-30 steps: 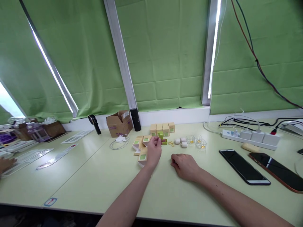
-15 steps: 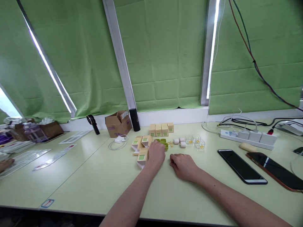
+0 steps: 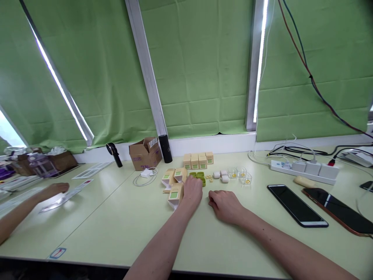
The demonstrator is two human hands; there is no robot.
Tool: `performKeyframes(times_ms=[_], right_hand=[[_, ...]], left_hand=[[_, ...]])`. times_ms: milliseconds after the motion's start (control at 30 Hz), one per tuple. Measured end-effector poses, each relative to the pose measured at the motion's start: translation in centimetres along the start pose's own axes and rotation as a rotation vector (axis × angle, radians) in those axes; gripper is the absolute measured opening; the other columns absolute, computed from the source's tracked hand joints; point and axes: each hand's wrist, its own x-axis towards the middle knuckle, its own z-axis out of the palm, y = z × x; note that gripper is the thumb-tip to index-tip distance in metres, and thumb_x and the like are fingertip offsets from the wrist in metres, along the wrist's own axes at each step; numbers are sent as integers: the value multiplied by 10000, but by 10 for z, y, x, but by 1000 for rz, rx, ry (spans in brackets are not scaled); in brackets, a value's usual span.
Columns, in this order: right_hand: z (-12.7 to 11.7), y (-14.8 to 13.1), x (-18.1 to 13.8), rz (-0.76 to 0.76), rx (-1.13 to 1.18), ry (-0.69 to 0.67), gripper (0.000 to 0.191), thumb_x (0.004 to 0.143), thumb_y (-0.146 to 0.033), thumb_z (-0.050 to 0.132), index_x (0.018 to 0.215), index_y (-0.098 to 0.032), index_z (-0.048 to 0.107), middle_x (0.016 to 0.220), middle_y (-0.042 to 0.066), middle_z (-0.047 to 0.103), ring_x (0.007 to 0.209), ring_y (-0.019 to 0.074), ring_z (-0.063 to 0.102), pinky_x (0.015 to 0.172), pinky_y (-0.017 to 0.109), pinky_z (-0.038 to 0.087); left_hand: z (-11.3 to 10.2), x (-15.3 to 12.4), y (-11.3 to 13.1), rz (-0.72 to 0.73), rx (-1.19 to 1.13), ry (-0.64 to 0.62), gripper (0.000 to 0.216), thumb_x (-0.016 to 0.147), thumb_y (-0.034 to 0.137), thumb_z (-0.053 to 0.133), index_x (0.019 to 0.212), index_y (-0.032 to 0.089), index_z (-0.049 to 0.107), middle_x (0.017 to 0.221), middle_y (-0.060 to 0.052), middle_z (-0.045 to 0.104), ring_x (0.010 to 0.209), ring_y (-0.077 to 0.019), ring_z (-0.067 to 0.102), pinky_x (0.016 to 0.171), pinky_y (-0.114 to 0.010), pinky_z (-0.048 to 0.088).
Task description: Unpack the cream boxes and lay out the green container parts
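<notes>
Olive-green square cups sit clustered just beyond the left hand, and the relation that counts is between that hand and this cluster: the cups lie straight ahead of its knuckles and slightly to the right, the nearest one touching or almost touching the fingers. Each looks about as wide as it is long, so no long axis stands out. The left hand is clearly nearer; its fingertips are hidden behind its back, so I cannot tell whether it grips a cup. Nearer the person, the right hand rests on the table, fingers curled in, nothing visible in them. Window-fronted cardboard boxes stand just left of the left hand, and tiny yellow pieces lie right of the cups.
</notes>
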Motion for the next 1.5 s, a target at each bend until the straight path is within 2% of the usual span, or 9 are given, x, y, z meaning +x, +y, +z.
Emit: performKeyframes(times_ms=[333, 567, 700, 967, 1067, 1167, 1233, 1300, 1500], right_hand=[[1, 0, 1, 5, 6, -9, 121, 979, -210, 478, 960, -209, 598, 969, 63, 746, 841, 203, 684, 619, 295, 256], [1, 0, 0, 3, 6, -8, 142, 974, -203, 470, 968, -208, 612, 968, 65, 746, 840, 208, 682, 627, 303, 275], [2, 0, 1, 5, 8, -14, 123, 977, -212, 481, 968, -209, 604, 976, 59, 746, 853, 210, 688, 624, 304, 271], [-1, 0, 0, 3, 20, 2, 119, 965, -207, 485, 959, -208, 604, 976, 60, 748, 826, 202, 674, 608, 302, 254], [-2, 0, -1, 17, 43, 9, 112, 968, -215, 493, 948, -209, 602, 967, 58, 750, 816, 196, 675, 609, 295, 246], [-3, 0, 0, 48, 84, 10, 106, 965, -217, 504, 950, -211, 609, 948, 54, 751, 812, 194, 674, 610, 290, 245], [-4, 1, 0, 81, 122, 15, 115, 958, -196, 502, 960, -214, 615, 939, 47, 750, 803, 186, 666, 614, 283, 254], [-4, 4, 2, 115, 173, 30, 137, 952, -171, 493, 970, -215, 621, 941, 42, 748, 799, 177, 655, 623, 274, 273], [-8, 21, 13, 163, 398, 102, 154, 931, -176, 500, 968, -221, 643, 933, 33, 744, 824, 180, 651, 672, 266, 377]], left_hand=[[1, 2, -1, -27, -2, -7, 527, 714, 40, 646, 391, 245, 283, 548, -83, 441, 1034, -368, 578, 1057, -482, 401], [3, 1, -5, -20, -11, -1, 487, 747, 60, 645, 418, 237, 332, 601, -111, 502, 1096, -377, 572, 1055, -485, 393], [3, 1, -3, -3, -16, 0, 504, 726, 54, 663, 412, 238, 315, 554, -93, 460, 1087, -381, 571, 1058, -484, 388], [-10, -6, 8, 56, 1, 4, 390, 707, 59, 663, 495, 235, 388, 622, -110, 521, 1042, -382, 565, 1044, -485, 383], [-18, -9, 9, 91, 33, 17, 315, 728, 62, 643, 527, 229, 467, 656, -118, 553, 1012, -367, 560, 1027, -470, 392], [-27, -10, 9, 180, 81, 81, 179, 803, 76, 593, 735, 224, 670, 739, -130, 629, 1006, -350, 562, 1003, -446, 398], [-34, -10, 10, 243, 80, 171, 272, 847, 80, 550, 981, 226, 736, 839, -134, 683, 1011, -336, 569, 987, -425, 399], [-41, -9, 10, 285, 48, 269, 361, 862, 70, 517, 1104, 228, 732, 889, -123, 706, 981, -316, 579, 953, -399, 408], [-63, 1, 13, 360, -82, 499, 295, 896, 90, 475, 1015, 224, 709, 848, -54, 714, 915, -260, 607, 875, -364, 458]])
